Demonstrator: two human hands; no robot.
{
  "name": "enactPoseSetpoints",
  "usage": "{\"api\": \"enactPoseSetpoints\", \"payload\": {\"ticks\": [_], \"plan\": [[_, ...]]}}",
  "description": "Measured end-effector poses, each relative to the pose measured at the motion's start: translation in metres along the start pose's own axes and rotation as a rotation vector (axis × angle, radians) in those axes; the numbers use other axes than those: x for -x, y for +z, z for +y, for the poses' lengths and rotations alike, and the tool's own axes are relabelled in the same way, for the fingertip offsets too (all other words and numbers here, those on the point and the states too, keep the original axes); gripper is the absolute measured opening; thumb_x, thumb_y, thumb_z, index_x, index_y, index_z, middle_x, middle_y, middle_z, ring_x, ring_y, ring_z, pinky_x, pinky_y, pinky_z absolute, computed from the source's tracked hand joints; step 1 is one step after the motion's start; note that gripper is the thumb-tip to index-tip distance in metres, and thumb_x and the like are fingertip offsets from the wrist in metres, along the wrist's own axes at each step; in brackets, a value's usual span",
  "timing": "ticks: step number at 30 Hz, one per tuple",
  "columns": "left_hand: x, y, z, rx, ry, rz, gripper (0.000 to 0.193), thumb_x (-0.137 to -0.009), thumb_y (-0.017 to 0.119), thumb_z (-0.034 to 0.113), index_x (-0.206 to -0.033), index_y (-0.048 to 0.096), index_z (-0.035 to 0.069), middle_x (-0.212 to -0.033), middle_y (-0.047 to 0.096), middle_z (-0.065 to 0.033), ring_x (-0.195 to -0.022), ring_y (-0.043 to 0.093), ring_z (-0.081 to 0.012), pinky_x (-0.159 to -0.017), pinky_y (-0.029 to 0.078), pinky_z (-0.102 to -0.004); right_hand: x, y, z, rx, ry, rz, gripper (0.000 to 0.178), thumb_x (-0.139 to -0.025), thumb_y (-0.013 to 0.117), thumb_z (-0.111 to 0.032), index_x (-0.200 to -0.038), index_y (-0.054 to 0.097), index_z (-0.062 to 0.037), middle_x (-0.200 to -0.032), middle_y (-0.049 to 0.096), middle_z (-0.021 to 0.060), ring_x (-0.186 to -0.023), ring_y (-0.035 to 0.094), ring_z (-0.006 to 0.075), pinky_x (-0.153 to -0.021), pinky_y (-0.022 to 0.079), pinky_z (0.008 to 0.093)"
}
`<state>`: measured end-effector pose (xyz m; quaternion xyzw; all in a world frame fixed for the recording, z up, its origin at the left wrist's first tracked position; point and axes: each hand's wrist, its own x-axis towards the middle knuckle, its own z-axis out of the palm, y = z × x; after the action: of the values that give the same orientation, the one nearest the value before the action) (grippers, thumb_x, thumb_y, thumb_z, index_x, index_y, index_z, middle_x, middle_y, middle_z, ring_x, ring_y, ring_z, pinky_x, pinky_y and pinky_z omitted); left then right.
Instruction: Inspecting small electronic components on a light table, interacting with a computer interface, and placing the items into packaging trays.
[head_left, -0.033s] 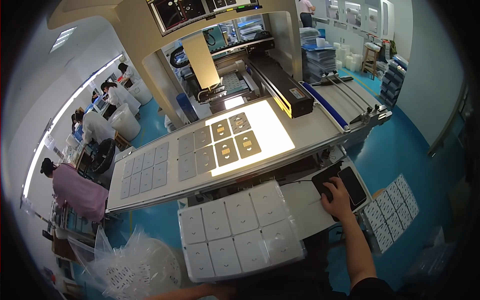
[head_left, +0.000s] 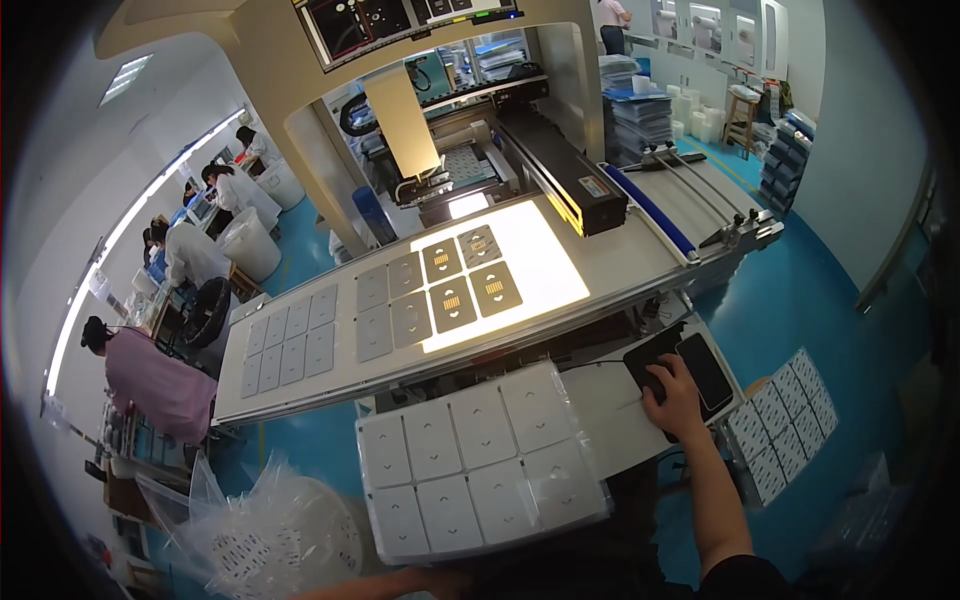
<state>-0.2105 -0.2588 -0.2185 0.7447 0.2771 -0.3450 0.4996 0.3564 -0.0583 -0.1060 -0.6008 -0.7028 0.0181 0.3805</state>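
My right hand (head_left: 676, 398) rests over a dark computer mouse (head_left: 656, 380), its fingers curved round it on a black pad. Beside it lies a black phone-like slab (head_left: 706, 371). Low at the bottom edge, my left hand (head_left: 438, 581) shows only in part; its fingers are hidden in front of my dark clothing. Just above it, a sheet of grey rectangular panels with small arrow marks (head_left: 478, 467) lies in clear film. More grey panels sit in rows on the machine's pale bed (head_left: 545, 322), several of them over a brightly lit area (head_left: 540, 250).
Over the bed reaches a black machine arm (head_left: 565, 175), with a monitor (head_left: 410, 20) above. Crumpled clear plastic (head_left: 270, 490) fills a bin at lower left. A patterned sheet (head_left: 783, 428) lies at the right. Several people work along the left wall, one in a pink garment (head_left: 155, 380).
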Motion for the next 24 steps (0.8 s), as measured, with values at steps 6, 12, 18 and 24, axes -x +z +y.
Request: {"api": "enactPoseSetpoints", "payload": {"ticks": [6, 12, 18, 24], "plan": [[0.016, -0.026, 0.025, 0.013, 0.016, -0.078, 0.051, -0.078, 0.086, 0.035, -0.105, 0.081, -0.008, -0.098, 0.081, -0.0266, -0.088, 0.071, -0.0308, -0.080, 0.058, -0.0537, 0.000, 0.000, 0.000, 0.000, -0.003, 0.005, 0.042, -0.082, 0.082, -0.012, -0.123, 0.076, -0.0036, -0.135, 0.065, 0.0235, -0.119, 0.071, 0.0442, -0.100, 0.061, 0.0495], [0.024, -0.035, 0.037, -0.027, -0.035, -0.118, 0.051, -0.083, 0.083, 0.037, -0.105, 0.081, -0.008, -0.095, 0.079, -0.0260, -0.086, 0.071, -0.0308, -0.080, 0.058, -0.0534, -0.001, 0.000, -0.001, 0.006, -0.004, 0.010, 0.042, -0.082, 0.082, -0.012, -0.123, 0.076, -0.0040, -0.135, 0.065, 0.0226, -0.118, 0.072, 0.0437, -0.099, 0.061, 0.0493], [0.012, -0.019, 0.020, -0.048, -0.005, -0.058, 0.051, -0.087, 0.080, 0.041, -0.100, 0.080, -0.008, -0.094, 0.080, -0.0284, -0.083, 0.073, -0.0363, -0.078, 0.058, -0.0548, -0.001, -0.002, -0.003, 0.003, 0.002, 0.004, 0.042, -0.082, 0.081, -0.012, -0.123, 0.076, -0.0039, -0.135, 0.064, 0.0226, -0.118, 0.072, 0.0434, -0.099, 0.061, 0.0487], [0.003, -0.007, 0.004, -0.002, 0.065, -0.053, 0.050, -0.086, 0.081, 0.040, -0.099, 0.080, -0.008, -0.095, 0.079, -0.0302, -0.081, 0.073, -0.0375, -0.077, 0.057, -0.0567, -0.001, -0.002, -0.004, 0.001, 0.017, -0.002, 0.044, -0.082, 0.082, -0.012, -0.124, 0.075, -0.0033, -0.137, 0.064, 0.0228, -0.118, 0.072, 0.0440, -0.100, 0.061, 0.0486]]}}
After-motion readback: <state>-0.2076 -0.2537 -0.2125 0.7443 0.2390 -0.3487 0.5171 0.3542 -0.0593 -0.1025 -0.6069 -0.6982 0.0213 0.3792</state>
